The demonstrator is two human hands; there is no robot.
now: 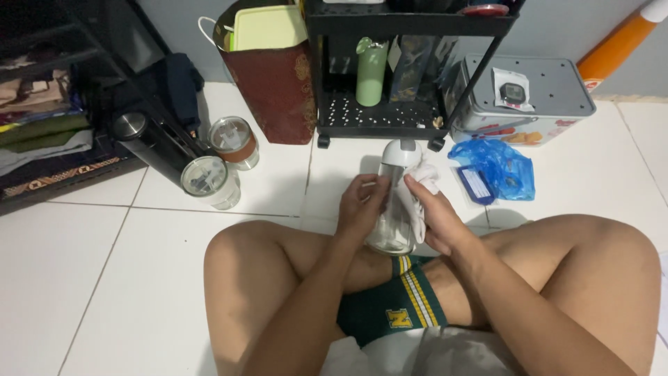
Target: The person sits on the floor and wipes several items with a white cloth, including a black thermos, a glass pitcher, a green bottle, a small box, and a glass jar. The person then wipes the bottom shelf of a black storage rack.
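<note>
**Clear bottle being wiped with a white cloth over crossed legs**

The person is sitting cross-legged on the white tiled floor (104, 278) and holding a clear bottle (394, 209) with a white cap above the shins, its cap pointing away from the body. The left hand (362, 205) is wrapping around the bottle's left side, fingers curled against the plastic. The right hand (435, 219) is pressing a white cloth (421, 195) against the bottle's right side, fingers closed over the fabric.

As a judgement, the wiping is somewhere in its middle: the cloth is covering only the right flank, and the left side and base are not being touched by it. Whether the bottle is already clean cannot be told.

Beyond the bottle, a black rolling cart (410, 69) is standing with a green flask (371, 73) on its lower shelf. Left of the bottle, two lidded glass tumblers (221, 163) and a dark steel flask (149, 143) are waiting near a dark red bag (275, 83). Right of the bottle, a blue plastic bag (497, 167) is lying in front of a grey tin (550, 90). Nothing is crowding the hands; the cart's wheels are the nearest obstacle beyond the cap.
</note>
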